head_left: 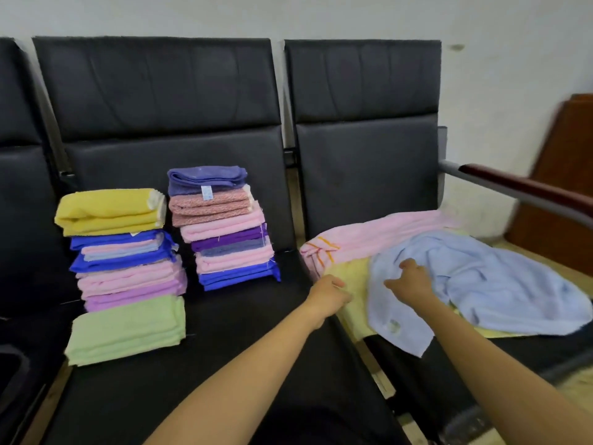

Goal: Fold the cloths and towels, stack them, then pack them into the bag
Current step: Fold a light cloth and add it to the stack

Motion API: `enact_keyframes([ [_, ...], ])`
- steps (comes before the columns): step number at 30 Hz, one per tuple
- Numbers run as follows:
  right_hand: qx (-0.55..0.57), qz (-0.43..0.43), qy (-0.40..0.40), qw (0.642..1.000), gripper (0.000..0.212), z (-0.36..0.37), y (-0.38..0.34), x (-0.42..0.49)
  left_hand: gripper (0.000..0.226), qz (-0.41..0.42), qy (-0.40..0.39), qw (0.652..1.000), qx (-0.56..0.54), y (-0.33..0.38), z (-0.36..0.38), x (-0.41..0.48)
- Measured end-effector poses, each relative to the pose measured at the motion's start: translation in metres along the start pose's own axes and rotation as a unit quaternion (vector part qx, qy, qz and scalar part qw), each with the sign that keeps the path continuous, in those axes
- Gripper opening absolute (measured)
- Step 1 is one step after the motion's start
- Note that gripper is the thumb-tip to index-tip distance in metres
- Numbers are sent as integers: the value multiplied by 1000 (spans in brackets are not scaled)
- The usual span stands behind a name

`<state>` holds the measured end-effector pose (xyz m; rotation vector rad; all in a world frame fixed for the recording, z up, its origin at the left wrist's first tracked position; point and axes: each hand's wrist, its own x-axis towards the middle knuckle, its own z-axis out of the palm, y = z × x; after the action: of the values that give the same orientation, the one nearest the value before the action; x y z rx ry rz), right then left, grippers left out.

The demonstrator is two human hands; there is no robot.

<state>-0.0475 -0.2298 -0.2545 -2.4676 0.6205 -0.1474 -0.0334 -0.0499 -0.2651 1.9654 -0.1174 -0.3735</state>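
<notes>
Pinching blue towel (481, 284) at 3 o'clock with right grip (412, 281); left grip (332, 292) curled at yellow towel (353, 305), hold unclear. Lifting could drag yellow towel off seat (455, 358).

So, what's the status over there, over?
Left hand gripping yellow towel edge, right hand pinching blue towel. Both unfolded; pink towel behind. Folded stacks on next seat, out of the way.
</notes>
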Motion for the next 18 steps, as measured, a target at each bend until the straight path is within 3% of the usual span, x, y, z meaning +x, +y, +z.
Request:
enact_keyframes([
  [4,-98,35,-8,995,72,13,40,11,45,-7,-53,998,35,-3,48,20],
  [8,-194,-7,31,981,31,28,67,23,50,-23,-60,997,37,-9,73,30],
  [10,-220,-31,69,973,23,32,75,28,52,-24,-55,998,28,-11,77,31],
  [12,-213,-32,78,974,26,34,77,31,45,-24,-56,998,20,-13,79,33],
  [15,-159,-51,102,981,42,36,79,35,15,15,-63,998,-21,-6,81,33],
  [18,-89,-34,84,992,51,40,88,43,26,57,-59,989,-125,12,82,24],
])
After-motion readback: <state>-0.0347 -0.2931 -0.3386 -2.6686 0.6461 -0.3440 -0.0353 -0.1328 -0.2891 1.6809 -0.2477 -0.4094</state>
